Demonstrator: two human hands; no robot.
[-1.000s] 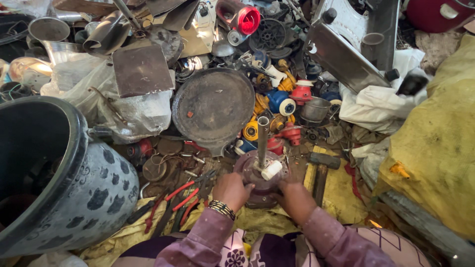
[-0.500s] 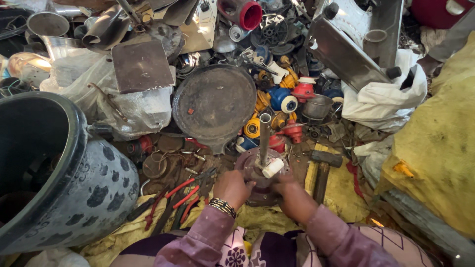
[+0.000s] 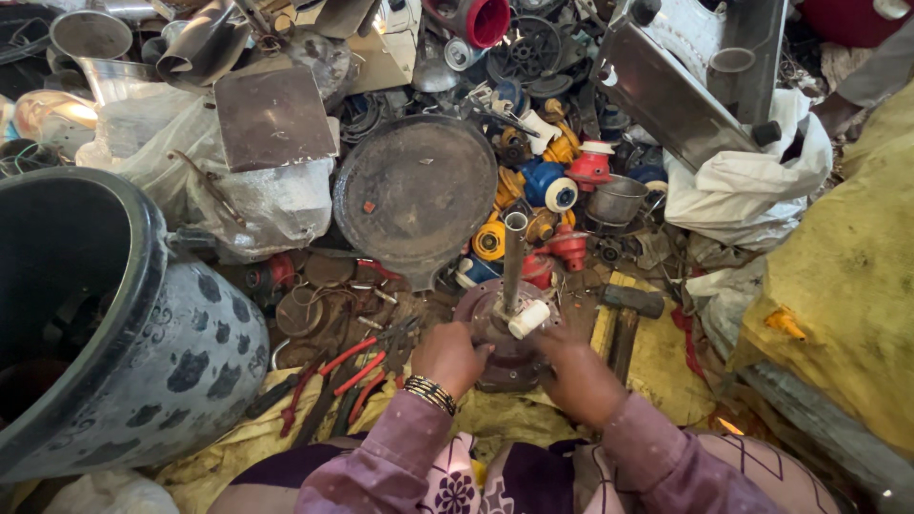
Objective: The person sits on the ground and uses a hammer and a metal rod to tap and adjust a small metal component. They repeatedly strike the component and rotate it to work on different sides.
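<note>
Motor base [image 3: 505,338] ringed by pliers [image 3: 347,376], hammer [image 3: 624,319], scrap.

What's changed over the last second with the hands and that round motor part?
Hardly anything. Both hands, left hand and right hand, stay clamped on the round motor housing, its upright shaft unmoved. The pliers, hammer and round dark lid lie as before; only the camera shifted slightly.
</note>
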